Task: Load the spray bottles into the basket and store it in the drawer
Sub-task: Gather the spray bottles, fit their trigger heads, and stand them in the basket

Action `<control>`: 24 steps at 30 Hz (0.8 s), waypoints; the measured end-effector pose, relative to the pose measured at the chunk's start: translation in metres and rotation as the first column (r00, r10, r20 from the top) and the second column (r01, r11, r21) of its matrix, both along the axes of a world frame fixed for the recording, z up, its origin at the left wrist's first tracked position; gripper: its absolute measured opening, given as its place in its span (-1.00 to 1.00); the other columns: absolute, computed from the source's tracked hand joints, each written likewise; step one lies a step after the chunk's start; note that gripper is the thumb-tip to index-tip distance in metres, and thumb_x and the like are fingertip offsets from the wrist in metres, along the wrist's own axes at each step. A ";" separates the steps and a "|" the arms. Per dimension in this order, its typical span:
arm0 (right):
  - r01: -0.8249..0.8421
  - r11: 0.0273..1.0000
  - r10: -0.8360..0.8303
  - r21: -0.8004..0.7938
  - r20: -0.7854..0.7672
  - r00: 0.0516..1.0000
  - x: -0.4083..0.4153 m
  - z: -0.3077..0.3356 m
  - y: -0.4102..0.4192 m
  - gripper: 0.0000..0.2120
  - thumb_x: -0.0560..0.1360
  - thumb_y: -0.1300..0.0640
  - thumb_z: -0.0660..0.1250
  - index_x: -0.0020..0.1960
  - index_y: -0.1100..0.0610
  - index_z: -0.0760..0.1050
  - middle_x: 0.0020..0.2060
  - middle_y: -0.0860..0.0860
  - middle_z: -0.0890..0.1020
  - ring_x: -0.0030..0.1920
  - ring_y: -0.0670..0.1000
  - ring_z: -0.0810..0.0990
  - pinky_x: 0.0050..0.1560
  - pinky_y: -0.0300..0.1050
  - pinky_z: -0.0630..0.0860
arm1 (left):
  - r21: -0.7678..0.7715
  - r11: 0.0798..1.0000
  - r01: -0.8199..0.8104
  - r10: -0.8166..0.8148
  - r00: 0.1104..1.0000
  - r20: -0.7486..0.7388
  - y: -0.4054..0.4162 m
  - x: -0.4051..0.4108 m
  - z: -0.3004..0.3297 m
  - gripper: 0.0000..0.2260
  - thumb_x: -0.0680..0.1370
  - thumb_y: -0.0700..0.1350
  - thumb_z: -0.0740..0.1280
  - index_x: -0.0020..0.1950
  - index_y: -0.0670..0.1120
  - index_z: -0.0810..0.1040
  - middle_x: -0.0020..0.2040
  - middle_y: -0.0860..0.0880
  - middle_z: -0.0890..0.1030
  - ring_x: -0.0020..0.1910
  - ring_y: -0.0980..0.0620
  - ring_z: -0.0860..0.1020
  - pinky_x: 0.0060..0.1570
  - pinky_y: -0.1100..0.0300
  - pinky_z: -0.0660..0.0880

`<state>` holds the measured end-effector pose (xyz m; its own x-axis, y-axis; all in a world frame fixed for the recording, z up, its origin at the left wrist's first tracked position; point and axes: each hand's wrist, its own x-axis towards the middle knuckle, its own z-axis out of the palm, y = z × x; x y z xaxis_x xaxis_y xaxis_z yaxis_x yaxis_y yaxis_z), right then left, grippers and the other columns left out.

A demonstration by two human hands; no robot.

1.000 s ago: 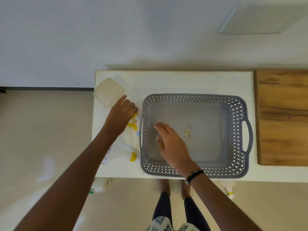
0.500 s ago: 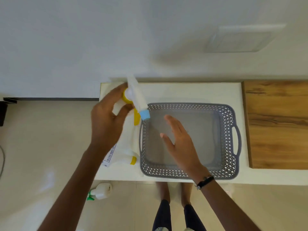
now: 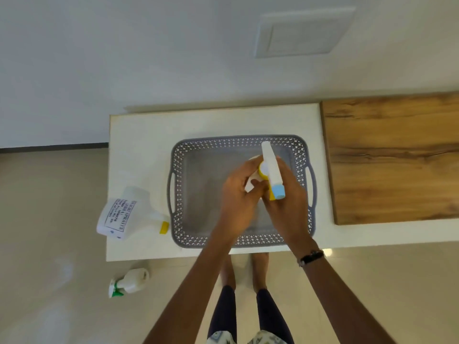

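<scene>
A grey perforated basket [image 3: 178,170] with two handles sits on the white counter [image 3: 139,135]. Above its middle, both hands hold one white spray bottle [image 3: 271,167] with a yellow collar and a blue nozzle tip. My left hand [image 3: 239,194] grips it from the left, my right hand [image 3: 288,199] from the right. The bottle's body is mostly hidden by my hands. A second white spray bottle [image 3: 124,213] with a printed label and a yellow cap lies on its side on the counter, just left of the basket.
A small white spray bottle with a green trigger [image 3: 130,281] lies on the floor below the counter's left front corner. A wooden surface [image 3: 392,157] adjoins the counter on the right. A wall runs behind. My feet stand at the counter's front edge.
My left hand lifted the spray bottle from the counter's left side and carried it right, over the basket. My right hand rose from the basket and closed on the bottle.
</scene>
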<state>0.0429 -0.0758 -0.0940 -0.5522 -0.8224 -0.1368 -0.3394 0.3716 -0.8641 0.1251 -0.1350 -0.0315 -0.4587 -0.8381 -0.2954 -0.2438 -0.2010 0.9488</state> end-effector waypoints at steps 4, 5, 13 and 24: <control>0.071 0.995 -0.069 0.066 -0.035 0.997 -0.025 -0.006 0.002 -0.51 0.46 0.06 0.44 0.34 0.14 0.41 0.17 0.08 0.60 0.09 0.03 0.58 0.05 -0.09 0.56 | 0.044 0.998 0.045 -0.048 0.996 0.081 0.020 -0.011 -0.015 -0.53 0.51 -0.20 0.35 0.41 -0.14 0.36 0.38 -0.05 0.44 0.33 0.13 0.39 0.30 0.19 0.39; 0.099 0.992 -0.093 0.071 -0.083 0.992 -0.031 0.000 0.001 -0.56 0.46 0.11 0.45 0.29 0.17 0.45 0.11 0.09 0.63 0.03 0.00 0.60 0.00 -0.08 0.58 | 0.040 0.996 0.082 -0.087 0.984 0.156 0.028 -0.002 -0.031 -0.52 0.50 -0.09 0.38 0.41 -0.01 0.36 0.37 0.12 0.42 0.33 0.22 0.37 0.28 0.29 0.33; 0.139 0.988 -0.139 0.072 -0.017 0.990 -0.059 -0.023 -0.002 -0.52 0.46 0.09 0.46 0.28 0.28 0.45 0.16 0.17 0.62 0.15 0.13 0.59 0.12 -0.11 0.52 | 0.089 0.858 0.505 -0.462 0.685 0.564 0.094 0.077 -0.092 -0.56 0.52 0.01 0.35 0.39 0.12 0.38 0.36 0.19 0.41 0.34 0.24 0.32 0.42 0.18 0.18; 0.142 0.990 -0.142 -0.010 -0.025 0.990 -0.080 -0.044 -0.026 -0.57 0.45 0.12 0.46 0.21 0.35 0.50 0.08 0.22 0.64 0.08 0.12 0.61 0.01 -0.42 0.46 | -0.241 0.823 0.514 -0.268 0.726 0.633 0.076 0.061 -0.114 -0.65 0.43 -0.33 0.44 0.15 -0.01 0.62 0.12 0.04 0.66 0.12 0.00 0.62 0.23 0.11 0.40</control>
